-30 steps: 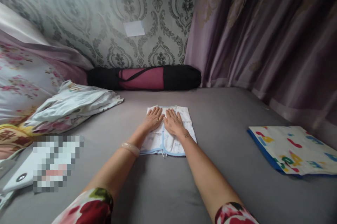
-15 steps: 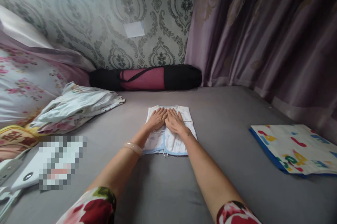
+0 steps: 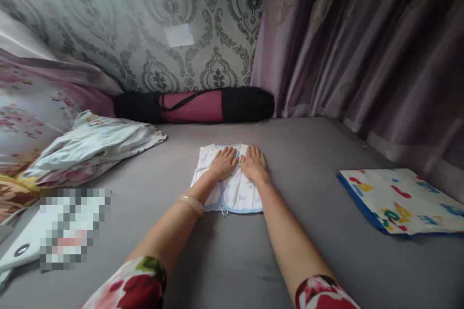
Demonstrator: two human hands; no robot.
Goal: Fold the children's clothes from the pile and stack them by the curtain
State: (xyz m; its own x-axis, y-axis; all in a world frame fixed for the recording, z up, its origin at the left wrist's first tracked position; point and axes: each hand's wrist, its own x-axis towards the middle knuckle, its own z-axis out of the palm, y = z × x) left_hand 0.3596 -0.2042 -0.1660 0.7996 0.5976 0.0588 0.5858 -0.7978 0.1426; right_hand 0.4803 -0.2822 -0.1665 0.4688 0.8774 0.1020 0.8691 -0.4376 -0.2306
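A small white baby shirt (image 3: 237,195) with a faint blue print and light blue edging lies folded on the grey bed sheet (image 3: 300,193). Its neckline faces the wall, and thin white ties show at the near hem. My left hand (image 3: 224,163) rests flat on the upper middle of the shirt, fingers stretched out. Flat on the shirt's upper right part is my right hand (image 3: 254,163), its fingers slightly spread. Both palms press on the cloth, and the fabric beneath them is hidden.
Against the wall lies a long black and maroon bag (image 3: 195,106). To the right is a folded mat with colourful letters (image 3: 402,200). Crumpled white cloth (image 3: 94,142) and a floral pillow (image 3: 21,115) lie left, with a white object (image 3: 25,243), partly pixelated, nearer me.
My right hand has slid to the right across the shirt, and my left hand slightly right as well. The hands are further apart. The view has shifted a little.
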